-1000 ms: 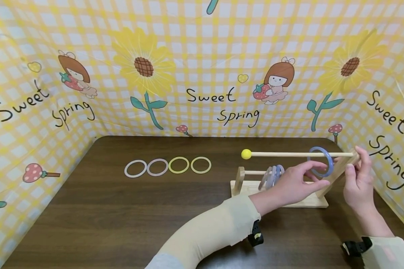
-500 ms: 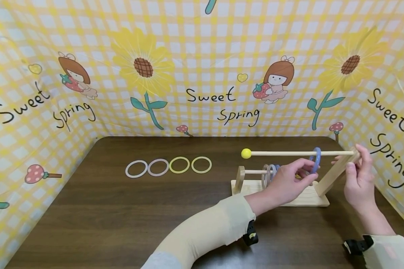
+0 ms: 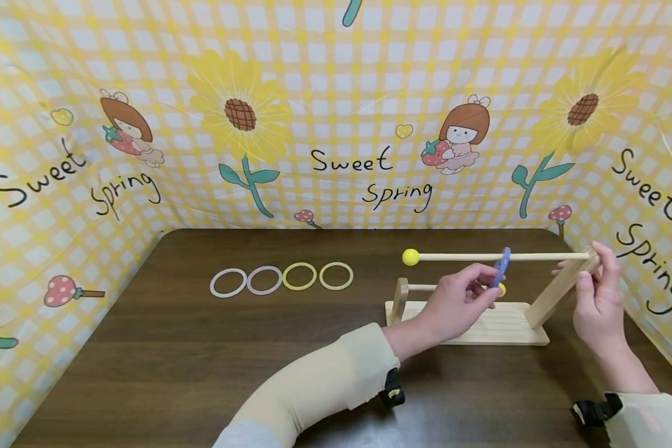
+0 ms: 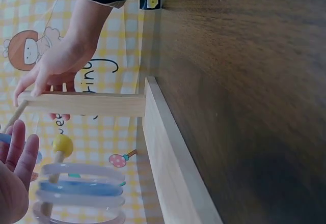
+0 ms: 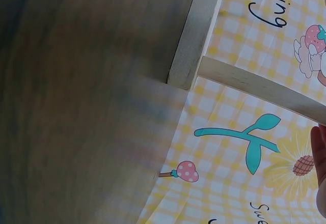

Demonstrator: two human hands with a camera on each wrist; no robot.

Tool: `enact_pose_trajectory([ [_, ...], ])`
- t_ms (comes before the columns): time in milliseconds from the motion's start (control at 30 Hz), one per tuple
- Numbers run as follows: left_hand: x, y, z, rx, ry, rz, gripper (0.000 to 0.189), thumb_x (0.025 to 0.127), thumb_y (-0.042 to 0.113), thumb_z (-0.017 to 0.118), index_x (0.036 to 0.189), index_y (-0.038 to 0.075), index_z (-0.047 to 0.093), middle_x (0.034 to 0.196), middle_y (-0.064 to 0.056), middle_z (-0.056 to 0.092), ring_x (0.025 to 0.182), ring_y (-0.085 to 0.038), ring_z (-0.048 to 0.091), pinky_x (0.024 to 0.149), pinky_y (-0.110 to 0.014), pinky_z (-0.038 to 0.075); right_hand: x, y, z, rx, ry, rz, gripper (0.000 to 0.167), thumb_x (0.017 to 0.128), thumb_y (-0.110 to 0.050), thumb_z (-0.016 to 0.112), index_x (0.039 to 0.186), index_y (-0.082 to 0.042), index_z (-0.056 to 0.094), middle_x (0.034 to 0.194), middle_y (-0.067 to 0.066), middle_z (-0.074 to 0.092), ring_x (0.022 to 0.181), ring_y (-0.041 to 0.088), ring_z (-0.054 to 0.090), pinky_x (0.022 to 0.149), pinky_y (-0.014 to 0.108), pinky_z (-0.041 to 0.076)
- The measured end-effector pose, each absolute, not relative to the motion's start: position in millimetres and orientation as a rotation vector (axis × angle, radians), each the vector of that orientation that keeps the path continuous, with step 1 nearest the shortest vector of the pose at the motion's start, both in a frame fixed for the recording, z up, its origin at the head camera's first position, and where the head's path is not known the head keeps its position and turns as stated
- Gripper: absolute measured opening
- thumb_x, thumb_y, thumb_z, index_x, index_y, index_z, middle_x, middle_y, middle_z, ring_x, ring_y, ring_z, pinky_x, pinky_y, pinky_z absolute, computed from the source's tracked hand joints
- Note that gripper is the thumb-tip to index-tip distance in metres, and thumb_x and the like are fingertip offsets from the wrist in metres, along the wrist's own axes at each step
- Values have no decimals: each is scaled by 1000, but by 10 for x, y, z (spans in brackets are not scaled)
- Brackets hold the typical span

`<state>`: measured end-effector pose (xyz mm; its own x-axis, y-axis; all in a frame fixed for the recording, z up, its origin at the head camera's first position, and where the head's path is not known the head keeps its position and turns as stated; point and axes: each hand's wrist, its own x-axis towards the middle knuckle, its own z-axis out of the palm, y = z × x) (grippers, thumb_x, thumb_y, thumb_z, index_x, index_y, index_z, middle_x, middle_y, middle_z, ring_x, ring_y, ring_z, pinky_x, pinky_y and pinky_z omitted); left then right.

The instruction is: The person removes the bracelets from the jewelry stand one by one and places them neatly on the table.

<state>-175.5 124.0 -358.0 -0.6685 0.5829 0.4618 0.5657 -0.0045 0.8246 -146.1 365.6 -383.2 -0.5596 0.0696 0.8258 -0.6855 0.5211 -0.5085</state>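
Observation:
My left hand pinches a blue ring that encircles the upper rod of a wooden stand. This rod ends at the left in a yellow ball. At the stand's right, my right hand grips the top of the tall slanted post. A lower rod runs from the short post. My left hand hides most of it in the head view. The left wrist view shows several clear and blue rings round that rod, below its yellow ball.
Several rings lie flat in a row at the table's back left: a white ring, a lilac ring, a yellow ring and a pale yellow ring. The stand's base rests on the dark table. Checked cloth walls the sides.
My left hand has moved the blue ring leftward along the upper rod, away from the tall post. My right hand has kept its place at the post's top.

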Motion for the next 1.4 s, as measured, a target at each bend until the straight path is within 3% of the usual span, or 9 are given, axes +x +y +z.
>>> enact_pose_trajectory([
  [833,-1858,571,-3578,1253,2299,1815,17,95,5,62,112,0,61,96,-6,66,82,-4,60,70,-17,53,-1449,3652,-3842,488,-1911,1115,37,100,7,32,135,13,21,102,-6,60,91,4,61,78,14,45],
  [1000,-1865,496,-3581,1311,2342,1823,17,93,2,64,109,-2,62,95,-7,68,79,-12,66,69,-17,53,-1457,3644,-3821,490,-1915,1099,36,100,6,32,135,13,22,103,-8,60,92,4,60,78,14,45],
  [1233,-1852,392,-3588,1328,2363,1852,14,93,4,65,106,-1,63,92,-7,69,77,-4,65,67,-18,54,-1448,3643,-3823,486,-1915,1105,37,100,7,32,135,12,22,103,-9,60,92,4,60,78,14,45],
  [1400,-1856,331,-3579,1299,2313,1907,12,92,3,65,104,-1,63,91,-11,69,75,-9,68,67,-22,55,-1458,3647,-3820,494,-1913,1106,37,100,8,33,134,13,22,103,-8,60,93,4,61,78,14,45],
])
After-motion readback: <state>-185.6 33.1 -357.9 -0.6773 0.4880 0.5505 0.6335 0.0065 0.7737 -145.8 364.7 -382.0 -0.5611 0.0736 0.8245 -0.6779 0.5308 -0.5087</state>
